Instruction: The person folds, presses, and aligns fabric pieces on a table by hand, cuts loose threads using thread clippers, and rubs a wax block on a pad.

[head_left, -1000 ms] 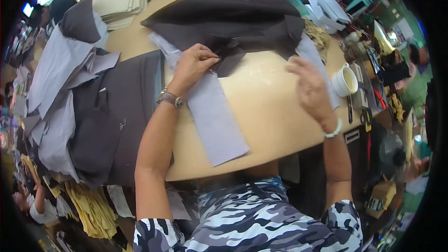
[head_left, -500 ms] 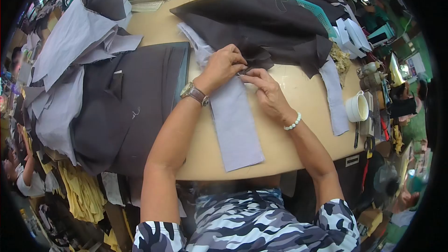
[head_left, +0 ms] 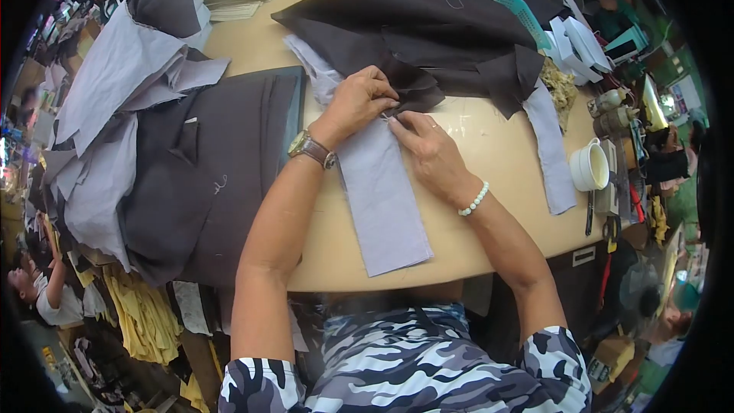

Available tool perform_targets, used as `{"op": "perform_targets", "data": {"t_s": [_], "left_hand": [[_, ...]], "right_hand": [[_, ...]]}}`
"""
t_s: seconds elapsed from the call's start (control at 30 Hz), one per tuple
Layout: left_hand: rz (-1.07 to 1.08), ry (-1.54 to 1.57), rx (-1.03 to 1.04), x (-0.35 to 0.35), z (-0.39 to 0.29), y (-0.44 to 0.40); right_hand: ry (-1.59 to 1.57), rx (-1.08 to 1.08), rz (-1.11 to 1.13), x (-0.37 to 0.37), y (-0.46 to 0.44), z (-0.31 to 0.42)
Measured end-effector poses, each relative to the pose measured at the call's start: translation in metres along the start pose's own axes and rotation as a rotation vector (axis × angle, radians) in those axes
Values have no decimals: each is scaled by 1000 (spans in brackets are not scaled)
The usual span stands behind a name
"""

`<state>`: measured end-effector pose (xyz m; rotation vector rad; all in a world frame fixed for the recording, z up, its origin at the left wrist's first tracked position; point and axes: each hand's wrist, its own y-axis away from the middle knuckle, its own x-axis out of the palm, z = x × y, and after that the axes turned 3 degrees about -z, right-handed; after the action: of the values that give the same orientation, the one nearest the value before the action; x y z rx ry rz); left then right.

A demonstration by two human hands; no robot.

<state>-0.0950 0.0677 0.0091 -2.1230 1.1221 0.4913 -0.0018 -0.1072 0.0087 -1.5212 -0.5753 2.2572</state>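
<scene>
Folded dark cloth [head_left: 206, 191] lies on the left of the table [head_left: 329, 264]; right of it, the left hand [head_left: 359, 103] pinches the far end of a lavender fabric strip [head_left: 386, 206], which runs mid-table toward the near edge. Dark fabric [head_left: 428, 38] spreads beyond, and the right hand's [head_left: 436, 151] thumb and forefinger come to that same end, their grip unclear, with a white cup [head_left: 589, 167] farther right.
</scene>
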Motion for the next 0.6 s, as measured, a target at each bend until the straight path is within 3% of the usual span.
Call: {"op": "perform_targets", "data": {"t_s": [0.17,0.37,0.6], "left_hand": [[1,23,-8,1,1,0],[6,32,-44,-1,-3,-1],[6,35,-52,0,-2,-1]], "right_hand": [[55,-4,-5,-1,-3,7],[-152,120,-10,-6,-2,8],[-60,22,-74,0,-6,7]]}}
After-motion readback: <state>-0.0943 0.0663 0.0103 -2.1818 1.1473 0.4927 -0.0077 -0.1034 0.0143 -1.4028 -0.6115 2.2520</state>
